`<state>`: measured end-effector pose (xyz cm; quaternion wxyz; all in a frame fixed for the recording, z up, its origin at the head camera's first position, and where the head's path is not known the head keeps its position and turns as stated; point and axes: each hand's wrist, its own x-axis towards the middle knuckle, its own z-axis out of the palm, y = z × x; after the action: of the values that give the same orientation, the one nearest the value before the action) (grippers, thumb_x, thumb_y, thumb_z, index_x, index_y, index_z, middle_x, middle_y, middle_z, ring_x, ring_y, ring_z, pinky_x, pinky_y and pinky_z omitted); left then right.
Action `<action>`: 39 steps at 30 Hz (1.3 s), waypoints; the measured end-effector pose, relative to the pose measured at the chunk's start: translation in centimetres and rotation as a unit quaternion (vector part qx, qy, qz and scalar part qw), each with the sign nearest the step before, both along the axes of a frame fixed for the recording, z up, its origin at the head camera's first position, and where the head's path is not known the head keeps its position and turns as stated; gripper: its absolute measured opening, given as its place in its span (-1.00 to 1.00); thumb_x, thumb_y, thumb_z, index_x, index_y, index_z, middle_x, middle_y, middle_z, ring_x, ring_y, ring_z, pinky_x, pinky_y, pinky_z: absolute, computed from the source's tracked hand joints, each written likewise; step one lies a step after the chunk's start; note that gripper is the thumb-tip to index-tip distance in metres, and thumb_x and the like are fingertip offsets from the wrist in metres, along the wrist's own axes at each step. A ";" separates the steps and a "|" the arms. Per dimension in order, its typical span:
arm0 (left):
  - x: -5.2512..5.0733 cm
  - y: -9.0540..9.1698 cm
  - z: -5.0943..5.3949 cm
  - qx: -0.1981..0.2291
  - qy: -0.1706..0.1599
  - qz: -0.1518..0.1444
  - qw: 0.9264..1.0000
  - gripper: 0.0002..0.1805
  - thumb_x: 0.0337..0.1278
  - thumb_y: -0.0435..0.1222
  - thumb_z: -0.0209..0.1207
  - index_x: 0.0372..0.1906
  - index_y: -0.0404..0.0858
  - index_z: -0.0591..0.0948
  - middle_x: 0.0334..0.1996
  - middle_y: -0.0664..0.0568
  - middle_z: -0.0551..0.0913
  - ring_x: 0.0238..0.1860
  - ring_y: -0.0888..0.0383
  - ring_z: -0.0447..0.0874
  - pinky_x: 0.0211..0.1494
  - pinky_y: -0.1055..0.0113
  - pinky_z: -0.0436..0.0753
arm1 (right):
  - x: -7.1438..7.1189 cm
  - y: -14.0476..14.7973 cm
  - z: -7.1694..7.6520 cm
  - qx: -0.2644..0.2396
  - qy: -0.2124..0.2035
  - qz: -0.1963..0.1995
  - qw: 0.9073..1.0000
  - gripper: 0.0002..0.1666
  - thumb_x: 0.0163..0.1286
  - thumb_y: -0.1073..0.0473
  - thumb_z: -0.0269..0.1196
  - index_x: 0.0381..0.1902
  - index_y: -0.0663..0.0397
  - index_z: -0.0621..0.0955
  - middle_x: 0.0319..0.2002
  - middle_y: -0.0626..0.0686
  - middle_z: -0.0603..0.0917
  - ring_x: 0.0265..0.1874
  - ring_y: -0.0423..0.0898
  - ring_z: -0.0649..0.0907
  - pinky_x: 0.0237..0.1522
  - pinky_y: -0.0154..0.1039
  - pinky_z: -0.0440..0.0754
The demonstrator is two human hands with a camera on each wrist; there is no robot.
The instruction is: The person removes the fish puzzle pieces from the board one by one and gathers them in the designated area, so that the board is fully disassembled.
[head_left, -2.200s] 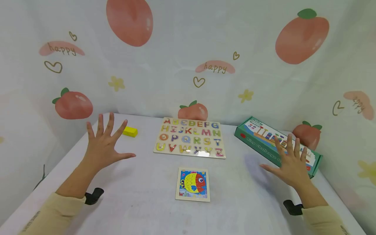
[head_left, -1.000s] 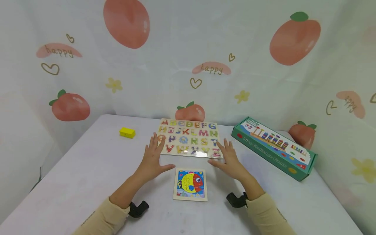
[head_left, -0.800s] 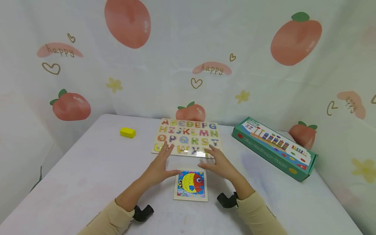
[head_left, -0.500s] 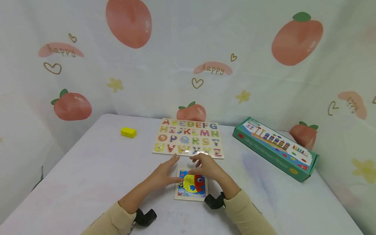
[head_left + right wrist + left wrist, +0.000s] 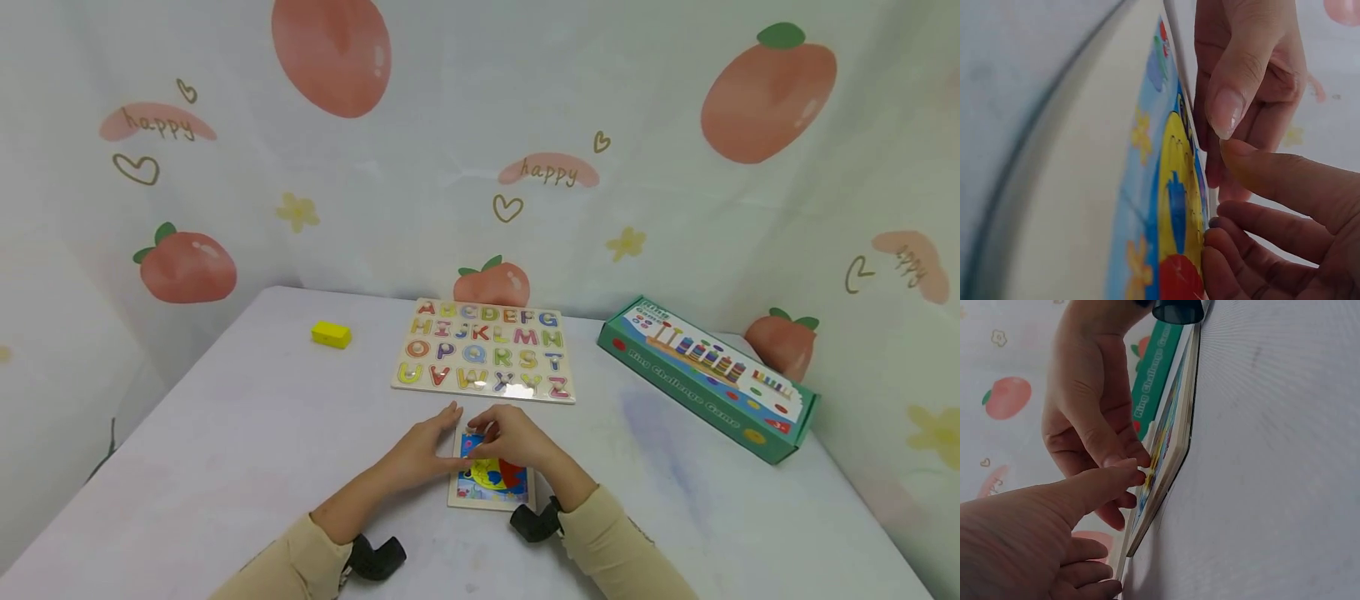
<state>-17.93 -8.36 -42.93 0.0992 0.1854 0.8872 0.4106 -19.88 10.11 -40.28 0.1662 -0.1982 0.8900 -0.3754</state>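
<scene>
A square fish puzzle in a pale wooden frame (image 5: pixel 491 494) lies flat near the middle of the table. At its left side is the left hand (image 5: pixel 416 456), its thumb reaching over the puzzle and its other fingers beyond the upper left corner. The right hand (image 5: pixel 522 439) hangs over the top of the puzzle with bent fingers, covering part of the fish. In the right wrist view the right hand's fingertips (image 5: pixel 1213 240) are at the picture surface, a gap between thumb and forefinger. Both thumb tips nearly meet, and neither hand visibly holds anything.
Behind the puzzle lies a wooden alphabet board (image 5: pixel 483 354) with knobbed letters. A yellow block (image 5: pixel 331 335) sits at the back left. The green Ring Challenge Game box (image 5: pixel 708 379) stands slantwise at the back right. A printed curtain (image 5: pixel 420 150) hangs behind the table (image 5: pixel 247 467).
Both hands have come inward from wide apart, fingers first spread, down to the fish puzzle. The right hand's fingers have bent and moved left over it. The objects have stayed put.
</scene>
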 end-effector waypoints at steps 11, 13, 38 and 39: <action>0.3 0.2 0.0 -0.054 0.008 -0.009 0.998 -0.21 -0.03 -0.13 0.33 0.30 -0.37 0.34 0.39 -0.16 0.22 0.42 -0.19 0.08 0.37 -0.18 0.17 | 0.1 -0.3 -0.2 0.017 0.016 -0.012 1.000 -0.66 0.10 0.26 0.38 -0.13 0.22 0.67 -0.29 0.04 0.63 -0.41 -0.19 0.53 -0.29 -0.36 0.62; 0.4 0.2 0.1 -0.058 0.006 -0.010 0.998 -0.22 -0.02 -0.12 0.33 0.30 -0.36 0.34 0.39 -0.16 0.23 0.42 -0.20 0.08 0.37 -0.19 0.17 | 0.1 -0.3 -0.2 0.020 0.016 -0.012 1.000 -0.67 0.10 0.26 0.38 -0.13 0.22 0.67 -0.29 0.04 0.63 -0.42 -0.19 0.53 -0.30 -0.36 0.63; 0.3 0.4 0.5 -0.048 0.004 -0.018 0.999 -0.22 -0.05 -0.15 0.34 0.28 -0.40 0.35 0.37 -0.21 0.25 0.43 -0.20 0.06 0.39 -0.20 0.10 | -0.2 -1.0 -0.1 0.034 0.026 -0.010 0.999 -0.87 0.20 0.31 0.29 -0.26 0.19 0.61 -0.30 0.05 0.55 -0.35 -0.14 0.53 -0.13 -0.21 0.64; 0.3 0.3 0.5 -0.047 0.003 -0.019 0.999 -0.22 -0.05 -0.15 0.34 0.28 -0.40 0.35 0.37 -0.21 0.25 0.43 -0.20 0.06 0.39 -0.20 0.10 | -0.3 -1.0 0.0 0.035 0.023 -0.011 0.999 -0.87 0.20 0.31 0.29 -0.26 0.19 0.60 -0.30 0.05 0.55 -0.35 -0.13 0.53 -0.12 -0.20 0.64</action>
<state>-17.64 -8.01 -42.43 0.1128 0.1987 0.9024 0.3654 -20.15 9.09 -40.31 0.1487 -0.1911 0.9085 -0.3407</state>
